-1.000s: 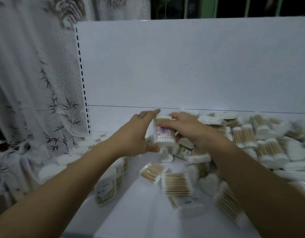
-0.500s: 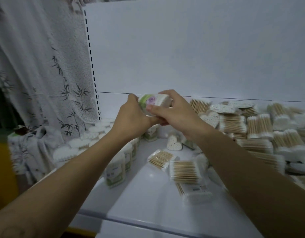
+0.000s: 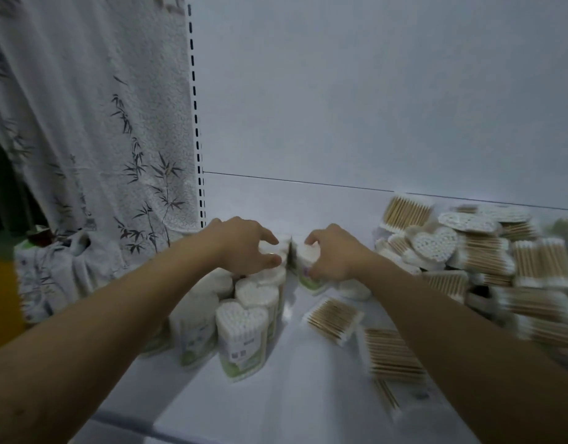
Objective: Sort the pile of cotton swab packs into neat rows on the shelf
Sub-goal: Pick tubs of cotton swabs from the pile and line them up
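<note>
When setting down the heart-shaped swab pack (image 3: 308,255), gripped by the right hand (image 3: 335,256) just right of the row of upright packs (image 3: 247,304) on the shelf (image 3: 276,398), keep upright and snug, bracing with the left hand (image 3: 242,248) curled round the far pack (image 3: 270,250). White cotton tips uppermost, floral label below.

Both the left hand (image 3: 244,248) and the right hand (image 3: 333,254) are bare, and behind each wrist the left forearm (image 3: 116,322) and the right forearm (image 3: 452,331) are uncovered along all the length that shows. The fingers (image 3: 266,237) are fairly short with rounded tips, the nails too blurred to make out. Far back from the left hand, what looks like a small faint mark (image 3: 19,412) sits on the forearm.
</note>
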A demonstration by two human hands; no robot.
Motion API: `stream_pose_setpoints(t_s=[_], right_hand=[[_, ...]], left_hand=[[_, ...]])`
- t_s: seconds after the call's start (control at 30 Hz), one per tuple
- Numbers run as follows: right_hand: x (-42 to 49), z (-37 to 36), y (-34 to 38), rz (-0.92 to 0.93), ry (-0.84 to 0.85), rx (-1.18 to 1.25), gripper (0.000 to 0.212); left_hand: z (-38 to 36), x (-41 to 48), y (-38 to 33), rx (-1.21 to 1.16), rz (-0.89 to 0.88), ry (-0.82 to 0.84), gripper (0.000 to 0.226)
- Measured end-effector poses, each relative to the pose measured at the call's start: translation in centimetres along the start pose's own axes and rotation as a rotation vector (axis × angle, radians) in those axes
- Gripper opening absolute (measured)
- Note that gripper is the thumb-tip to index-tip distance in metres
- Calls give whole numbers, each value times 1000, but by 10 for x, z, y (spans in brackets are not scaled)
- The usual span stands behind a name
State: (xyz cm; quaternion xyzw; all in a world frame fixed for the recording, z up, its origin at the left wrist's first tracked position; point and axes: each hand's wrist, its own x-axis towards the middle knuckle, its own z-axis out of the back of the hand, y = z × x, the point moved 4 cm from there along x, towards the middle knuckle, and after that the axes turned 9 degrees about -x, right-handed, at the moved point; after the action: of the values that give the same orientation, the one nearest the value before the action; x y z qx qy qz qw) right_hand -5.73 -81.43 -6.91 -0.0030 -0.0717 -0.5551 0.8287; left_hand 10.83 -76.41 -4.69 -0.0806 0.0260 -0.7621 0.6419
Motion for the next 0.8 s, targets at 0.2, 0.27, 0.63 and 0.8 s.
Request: stream_pose_setpoints(t_s=[0.2,0.27,0.63,0.8], right_hand=[[16,-26,2,-58,-71,-21,53],[13,-27,3,-51,-132,-121,47],[15,-25,20,-29,-289,-401,37],[9,-17,23,-55,-249,-347,55]], left_hand=[[-9,22,7,-4,-66,128,60],[-11,28,7,-5,-100,160,57],[-9,43,17,53,-258,312,60],[-2,41,9,30,-344,285,60]])
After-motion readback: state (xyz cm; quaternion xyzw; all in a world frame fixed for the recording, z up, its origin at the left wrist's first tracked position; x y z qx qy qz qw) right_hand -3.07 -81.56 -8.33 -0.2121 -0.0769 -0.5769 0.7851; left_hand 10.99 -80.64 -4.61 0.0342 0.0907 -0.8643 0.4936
